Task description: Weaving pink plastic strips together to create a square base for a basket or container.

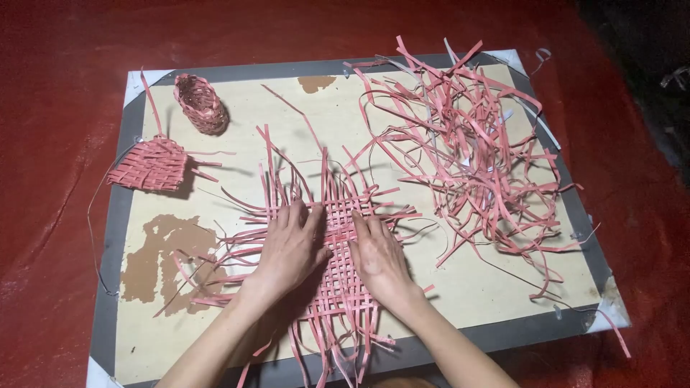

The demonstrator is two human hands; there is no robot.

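A flat woven mat [338, 244] of pink strips is lying at the near middle of a board [467, 287] resting on the red floor [57, 65]. The left hand [287, 251] and the right hand [377, 259] are both pressing palm-down on the mat, fingers spread flat, each grip open and clasping nothing. Beyond the mat to its right, a loose pile of pink strips [474, 158] is sprawling. Left of the mat a smaller woven piece [151, 165] is lying, with a small woven basket [201, 104] standing behind it.
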